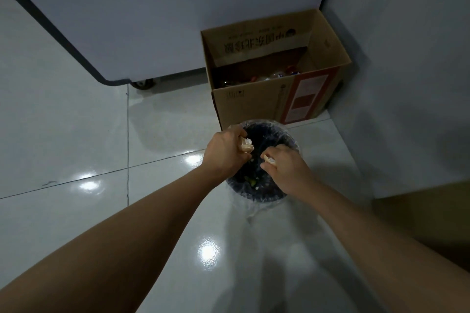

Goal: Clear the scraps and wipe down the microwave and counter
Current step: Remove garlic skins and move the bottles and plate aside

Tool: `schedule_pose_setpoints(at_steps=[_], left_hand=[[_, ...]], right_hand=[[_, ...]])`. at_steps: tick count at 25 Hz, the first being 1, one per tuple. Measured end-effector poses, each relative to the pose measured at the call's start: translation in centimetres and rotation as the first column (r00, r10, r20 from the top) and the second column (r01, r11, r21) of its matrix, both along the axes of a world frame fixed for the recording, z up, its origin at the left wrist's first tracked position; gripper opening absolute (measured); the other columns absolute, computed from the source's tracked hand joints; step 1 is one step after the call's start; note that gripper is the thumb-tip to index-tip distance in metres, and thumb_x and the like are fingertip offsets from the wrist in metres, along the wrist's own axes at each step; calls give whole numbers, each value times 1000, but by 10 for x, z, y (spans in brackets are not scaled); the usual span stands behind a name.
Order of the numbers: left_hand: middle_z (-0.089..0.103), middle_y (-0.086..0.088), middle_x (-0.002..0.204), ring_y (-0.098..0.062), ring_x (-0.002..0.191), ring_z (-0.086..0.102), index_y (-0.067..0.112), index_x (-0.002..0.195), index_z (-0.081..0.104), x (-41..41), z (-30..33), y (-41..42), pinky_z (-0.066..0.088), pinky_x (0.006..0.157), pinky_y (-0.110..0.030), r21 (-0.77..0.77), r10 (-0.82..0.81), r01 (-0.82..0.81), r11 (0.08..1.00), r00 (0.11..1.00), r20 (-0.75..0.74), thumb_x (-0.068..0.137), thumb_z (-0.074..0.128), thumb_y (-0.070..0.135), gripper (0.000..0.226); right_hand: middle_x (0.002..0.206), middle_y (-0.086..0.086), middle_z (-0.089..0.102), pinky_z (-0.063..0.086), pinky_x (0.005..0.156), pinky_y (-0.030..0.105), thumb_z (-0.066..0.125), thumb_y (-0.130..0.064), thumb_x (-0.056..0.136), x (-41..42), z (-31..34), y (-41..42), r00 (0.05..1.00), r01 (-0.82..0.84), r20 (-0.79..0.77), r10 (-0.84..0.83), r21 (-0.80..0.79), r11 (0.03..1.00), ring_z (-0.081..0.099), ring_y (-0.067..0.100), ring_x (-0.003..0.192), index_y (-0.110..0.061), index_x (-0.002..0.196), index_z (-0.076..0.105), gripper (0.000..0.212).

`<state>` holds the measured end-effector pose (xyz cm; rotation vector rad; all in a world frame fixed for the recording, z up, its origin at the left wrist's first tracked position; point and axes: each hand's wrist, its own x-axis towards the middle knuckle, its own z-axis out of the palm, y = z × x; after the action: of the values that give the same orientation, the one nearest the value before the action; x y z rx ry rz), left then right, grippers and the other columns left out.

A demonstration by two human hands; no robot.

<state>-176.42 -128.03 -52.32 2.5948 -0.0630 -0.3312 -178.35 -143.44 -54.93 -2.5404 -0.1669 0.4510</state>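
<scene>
Clearly, pale, papery scraps point(246, 145) are pinched in the curled left hand point(225, 151) and more are gripped by the right hand point(286, 169) over the lined bin point(284, 134); light and crumbly, they seem best held bunched in fingertips.

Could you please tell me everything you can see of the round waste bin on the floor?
The waste bin is small, round and dark, lined with a clear plastic bag folded over its rim. It stands upright on the glossy tiled floor, just in front of an open cardboard box. Inside lie a few green and pale scraps. The left hand and right hand hover over its opening, each closed on a pale scrap; whether they touch the rim cannot be told.
</scene>
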Motion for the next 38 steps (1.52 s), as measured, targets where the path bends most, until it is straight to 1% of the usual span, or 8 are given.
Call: schedule_pose_setpoints(at_steps=[5,8,11,15,19,30,35,38], left_hand=[[66,-7,113,-25,103,61,15,118,58,7,-61,0,48,80,-30,27,1,-2,1000,1000,26,75,75,22,47],[65,-6,117,-24,106,61,15,123,56,11,-81,-1,48,81,-31,30,-13,12,999,999,52,79,70,22,46],[62,-5,124,-23,111,58,18,129,52,14,-83,-2,50,85,-33,69,-27,24,997,999,45,80,70,23,52],[57,-4,129,-23,116,54,19,131,50,13,-52,3,48,87,-33,127,-43,40,991,999,22,80,71,24,56],[58,-5,127,-24,113,56,20,126,52,8,22,6,49,82,-34,131,-34,35,991,999,-9,80,71,24,51],[58,-6,123,-25,108,58,17,124,52,-20,287,28,52,87,-39,152,-9,4,988,1000,27,85,65,25,42],[51,-3,136,-23,121,52,20,134,44,-32,398,42,49,95,-38,188,11,-21,982,999,51,84,67,27,56],[52,-4,134,-24,119,53,20,134,44,-41,462,54,49,95,-37,210,54,-69,975,995,80,84,68,27,55]], right_hand=[[110,10,52,46,79,35,57,-26,91,5,-57,4,999,-28,-27,27,-38,999,56,30,97,-11,110,58,24],[115,10,51,46,85,35,60,-28,89,7,-74,3,996,-70,-62,66,-66,995,53,28,106,-14,121,54,35],[128,8,47,42,95,36,62,-31,87,5,-76,-1,987,-109,-130,94,-109,988,44,26,121,-17,135,44,53],[130,7,45,39,100,36,66,-30,85,-2,-43,-8,986,-96,-149,78,-118,988,40,25,125,-17,135,42,57],[130,8,46,39,99,36,65,-31,85,-12,34,-7,983,-119,-154,99,-124,985,40,25,124,-17,134,43,55],[138,4,41,37,104,35,62,-31,87,-29,308,9,972,-232,-91,218,-190,954,36,21,130,-19,136,40,55],[133,4,43,41,100,36,61,-31,89,-33,417,19,957,-290,-46,287,-207,934,40,22,125,-20,134,41,50],[130,5,44,42,97,37,61,-32,88,-32,482,28,944,-323,4,331,-211,923,42,24,123,-18,131,44,48]])
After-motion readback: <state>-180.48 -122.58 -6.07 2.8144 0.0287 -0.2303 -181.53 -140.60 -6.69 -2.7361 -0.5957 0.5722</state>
